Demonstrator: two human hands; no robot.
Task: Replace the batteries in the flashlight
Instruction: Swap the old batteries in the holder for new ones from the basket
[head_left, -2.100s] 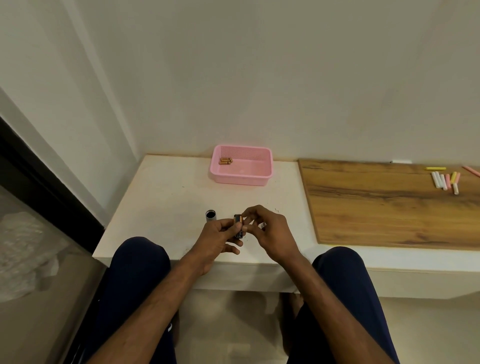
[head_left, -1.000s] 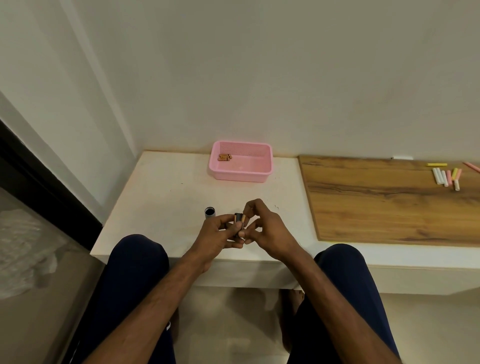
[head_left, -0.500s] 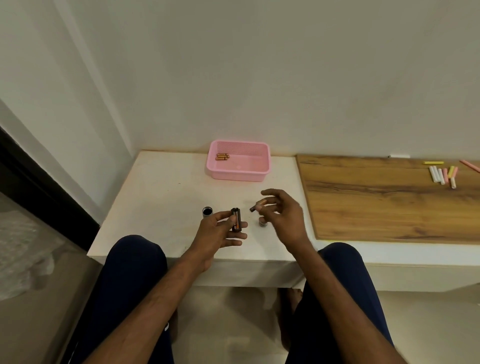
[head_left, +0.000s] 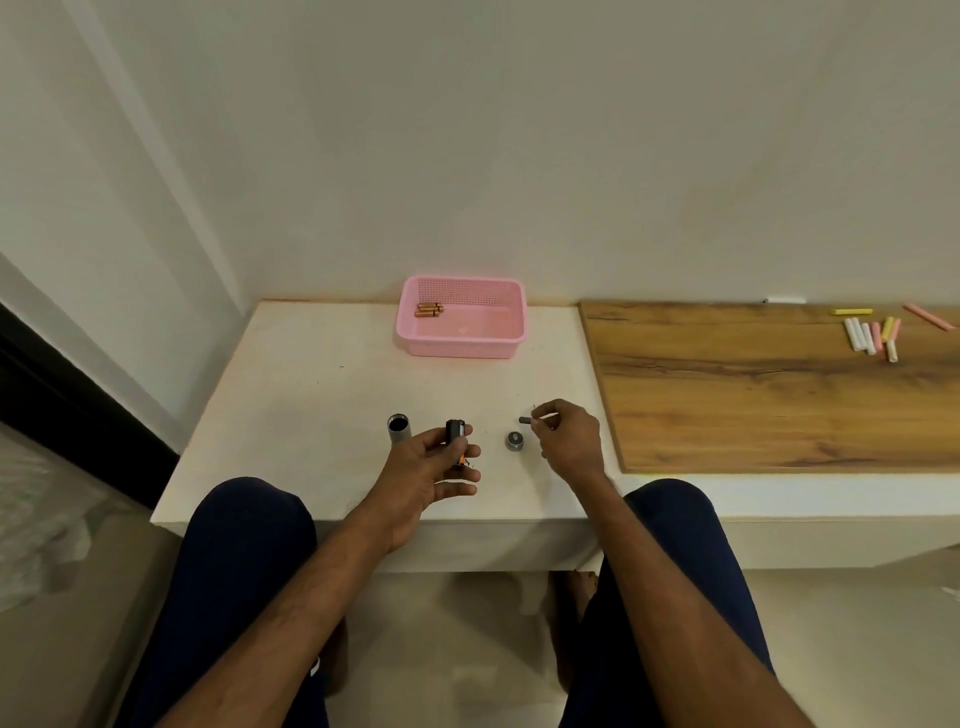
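My left hand (head_left: 434, 467) grips a black battery holder (head_left: 455, 435) with an orange-tipped battery showing in it, held upright just above the white table (head_left: 291, 415). My right hand (head_left: 566, 436) pinches a small dark battery (head_left: 525, 420) at its fingertips, a hand's width to the right of the holder. The silver flashlight body (head_left: 399, 428) stands open end up on the table to the left of my left hand. The round flashlight end cap (head_left: 514, 441) rests between my hands. Several copper-coloured batteries (head_left: 429, 309) lie in the far left corner of a pink basket (head_left: 462, 348).
A wooden board (head_left: 769, 395) covers the table's right part, with several coloured chalk sticks (head_left: 872, 335) at its far right. The wall runs right behind the basket. My knees sit under the table's front edge.
My right hand has pulled a battery out of the holder and moved away to the right with it. My left hand keeps the holder in place. The end cap now shows between the hands.
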